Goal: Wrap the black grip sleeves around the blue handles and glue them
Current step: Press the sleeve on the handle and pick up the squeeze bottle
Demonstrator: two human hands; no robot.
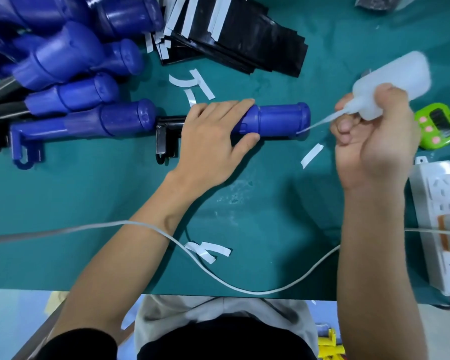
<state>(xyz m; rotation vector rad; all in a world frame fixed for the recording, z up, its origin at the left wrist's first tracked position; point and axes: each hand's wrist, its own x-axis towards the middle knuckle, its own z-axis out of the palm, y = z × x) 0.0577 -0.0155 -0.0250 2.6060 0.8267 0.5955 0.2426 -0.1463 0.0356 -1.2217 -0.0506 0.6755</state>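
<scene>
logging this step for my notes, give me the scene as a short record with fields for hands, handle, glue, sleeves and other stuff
left hand: grips the blue handle, holding it flat on the green table
right hand: holds the glue bottle tilted, nozzle tip at the handle's capped end
handle state: bare, no sleeve on it
black grip sleeves: stacked at the far side
spare handles: piled far left
other: green timer, power strip on the right
</scene>
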